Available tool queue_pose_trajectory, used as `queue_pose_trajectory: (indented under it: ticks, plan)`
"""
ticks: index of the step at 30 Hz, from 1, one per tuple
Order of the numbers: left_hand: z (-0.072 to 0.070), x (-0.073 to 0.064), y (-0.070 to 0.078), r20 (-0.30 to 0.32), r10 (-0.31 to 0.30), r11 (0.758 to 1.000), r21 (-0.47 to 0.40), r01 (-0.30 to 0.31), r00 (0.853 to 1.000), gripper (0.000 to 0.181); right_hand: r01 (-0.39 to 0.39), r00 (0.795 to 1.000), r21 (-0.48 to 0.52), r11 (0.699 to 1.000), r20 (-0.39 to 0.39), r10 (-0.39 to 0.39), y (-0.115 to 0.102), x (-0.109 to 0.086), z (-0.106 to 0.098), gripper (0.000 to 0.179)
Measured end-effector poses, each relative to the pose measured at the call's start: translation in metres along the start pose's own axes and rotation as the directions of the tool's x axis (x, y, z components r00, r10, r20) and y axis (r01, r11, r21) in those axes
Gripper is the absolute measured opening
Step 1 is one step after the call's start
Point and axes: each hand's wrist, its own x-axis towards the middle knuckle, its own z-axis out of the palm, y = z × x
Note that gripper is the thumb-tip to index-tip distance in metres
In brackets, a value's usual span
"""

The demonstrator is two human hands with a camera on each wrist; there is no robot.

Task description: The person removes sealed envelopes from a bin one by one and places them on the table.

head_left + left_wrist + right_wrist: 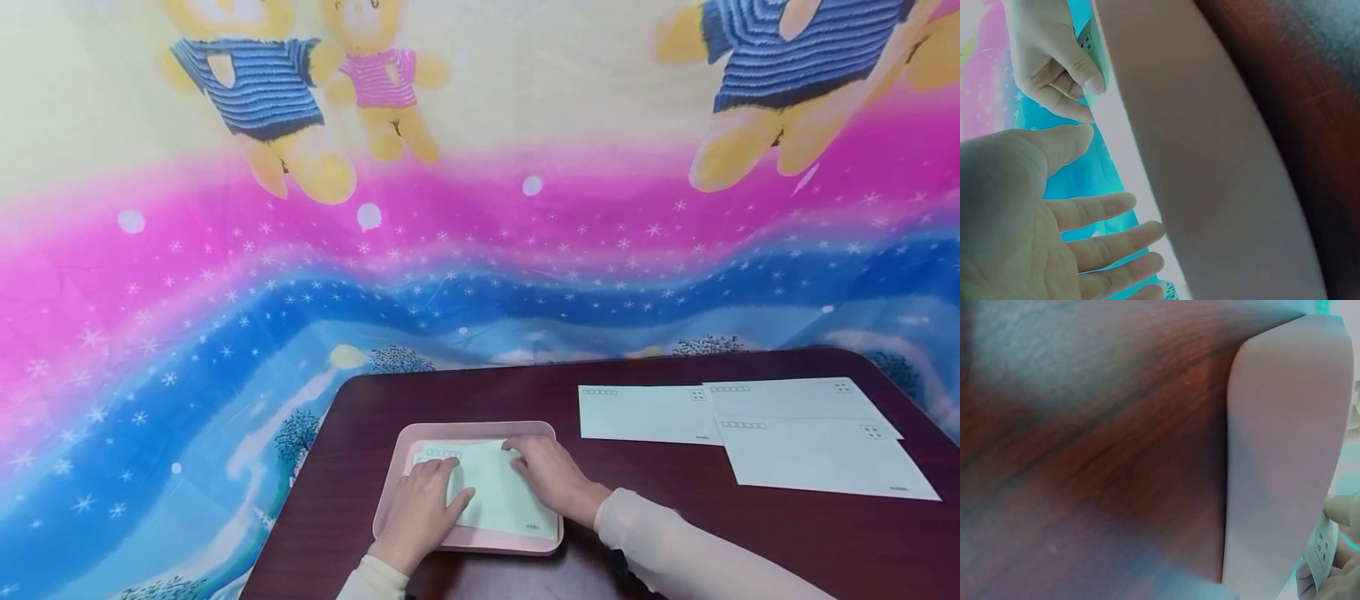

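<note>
Envelope (495,492) in pink tray (465,429)
I see the left hand (426,508) spread, the right hand (551,475) pinching it; three envelopes (817,454) lie far right on the surface (645,462).

Paper envelope (495,496), plastic tray (480,430), glossy wooden table (637,500)

Place: an indoor tabletop setting; home or office cannot be told
Table (660,471): dark, wood-grained, beneath the left hand (423,507) and right hand (551,472)
Backdrop (480,217): a cartoon-bear cloth hanging beyond both hands
Envelopes (825,458): spread right of both hands, like desk paperwork
</note>
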Motion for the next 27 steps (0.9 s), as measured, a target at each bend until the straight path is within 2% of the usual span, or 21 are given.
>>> queue_pose_trajectory:
  ticks: [6,11,22,27]
  plan:
    - [-0.006,0.001,-0.002,-0.012,-0.005,0.999,0.042,0.006,1.000,0.045,-0.030,0.999,0.029,0.999,-0.014,0.030,-0.002,-0.001,-0.004,0.025]
    - [-0.010,0.002,-0.001,-0.007,-0.006,0.999,0.031,0.006,1.000,0.046,-0.053,0.998,0.075,0.996,-0.040,0.056,-0.004,-0.001,-0.010,0.026]
    - [-0.016,0.004,0.000,-0.052,0.043,0.999,0.021,-0.041,0.998,0.045,-0.036,0.994,0.095,0.995,-0.103,0.045,-0.011,0.002,-0.024,0.029]
    - [-0.021,0.004,0.003,-0.056,0.042,0.999,0.018,-0.041,0.998,0.045,-0.039,0.991,0.108,0.993,-0.124,0.053,-0.015,0.004,-0.030,0.027]
